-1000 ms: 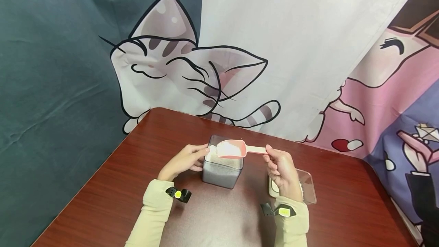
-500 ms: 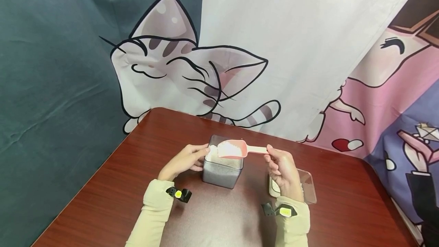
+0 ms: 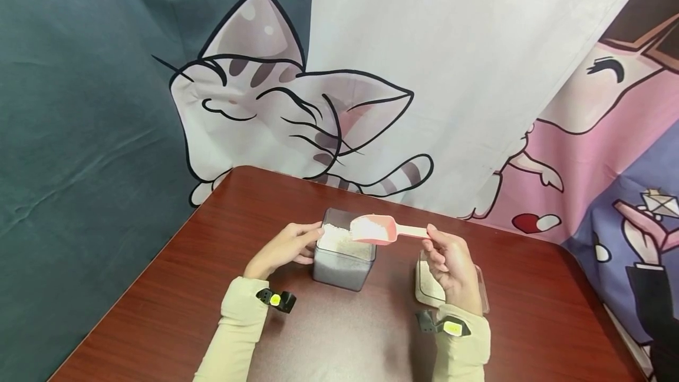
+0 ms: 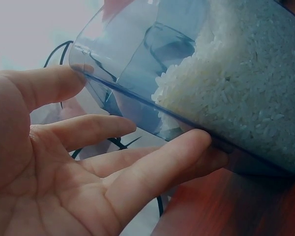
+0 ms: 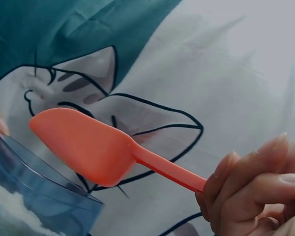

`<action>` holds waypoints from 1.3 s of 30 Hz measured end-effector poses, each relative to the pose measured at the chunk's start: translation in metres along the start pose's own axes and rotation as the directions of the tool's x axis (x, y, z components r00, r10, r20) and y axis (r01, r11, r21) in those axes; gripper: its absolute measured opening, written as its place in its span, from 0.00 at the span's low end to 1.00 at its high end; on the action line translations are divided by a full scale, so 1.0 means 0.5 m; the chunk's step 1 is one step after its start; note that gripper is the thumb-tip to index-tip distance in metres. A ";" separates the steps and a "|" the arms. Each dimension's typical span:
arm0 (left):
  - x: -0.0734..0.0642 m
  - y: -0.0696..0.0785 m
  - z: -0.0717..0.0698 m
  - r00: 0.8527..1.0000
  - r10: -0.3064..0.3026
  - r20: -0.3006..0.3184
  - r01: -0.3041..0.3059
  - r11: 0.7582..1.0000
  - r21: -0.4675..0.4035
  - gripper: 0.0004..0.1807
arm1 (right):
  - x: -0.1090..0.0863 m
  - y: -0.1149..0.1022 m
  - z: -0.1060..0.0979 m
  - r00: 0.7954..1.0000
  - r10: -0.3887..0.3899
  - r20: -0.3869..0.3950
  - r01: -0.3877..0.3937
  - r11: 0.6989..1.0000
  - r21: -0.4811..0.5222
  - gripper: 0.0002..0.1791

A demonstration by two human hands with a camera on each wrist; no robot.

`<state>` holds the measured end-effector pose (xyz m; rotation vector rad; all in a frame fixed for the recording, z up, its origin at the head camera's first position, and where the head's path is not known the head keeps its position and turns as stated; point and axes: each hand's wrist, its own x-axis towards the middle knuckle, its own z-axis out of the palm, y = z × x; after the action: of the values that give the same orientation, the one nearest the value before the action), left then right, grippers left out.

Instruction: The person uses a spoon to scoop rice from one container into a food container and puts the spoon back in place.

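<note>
from where i'm standing, the pink scoop (image 5: 86, 145) is hanging level above the right rim of the smoky clear plastic bin (image 3: 342, 270), its tip pointing in over the opening. the right hand (image 3: 451, 258) is clamping the far end of the handle (image 5: 169, 169), out to the right of the bin. the left hand (image 3: 284, 247) is touching the bin's left side, its fingers lying fairly straight and apart. white rice (image 4: 255, 88) is filling much of the bin, and more white grains are sitting in the scoop. a shallow clear box (image 3: 424, 299) is standing on the worktop (image 3: 318, 335), right of the bin, the right arm partly hiding it. i'm judging the scoop light and stiff but front-heavy when loaded, so gripping nearer its bowl is looking steadier. the bin is seeming weighty, smooth and perhaps slippery; its lower walls are offering the better hold.
</note>
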<state>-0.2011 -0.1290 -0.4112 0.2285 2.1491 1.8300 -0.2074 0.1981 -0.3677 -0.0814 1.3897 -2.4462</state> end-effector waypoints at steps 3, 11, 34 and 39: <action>-0.001 0.001 0.000 1.000 0.002 0.001 -0.002 1.000 -0.001 0.31 | -0.006 -0.007 -0.012 1.000 -0.015 0.000 0.015 1.000 0.007 0.23; 0.002 0.001 -0.002 1.000 0.002 0.002 -0.002 1.000 0.008 0.32 | -0.023 -0.024 -0.049 0.998 -0.053 -0.021 0.054 0.997 0.061 0.23; -0.003 0.004 -0.002 1.000 -0.004 0.002 0.004 1.000 0.006 0.32 | -0.102 -0.064 -0.161 0.988 -0.047 0.145 0.013 0.974 0.228 0.29; -0.004 0.006 -0.003 1.000 -0.004 0.006 0.004 1.000 0.001 0.32 | -0.113 -0.069 -0.182 0.983 -0.025 0.183 -0.023 0.966 0.256 0.31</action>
<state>-0.2001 -0.1304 -0.4079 0.2291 2.1451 1.8238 -0.1816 0.3070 -0.3799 -0.2419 0.9864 -2.5235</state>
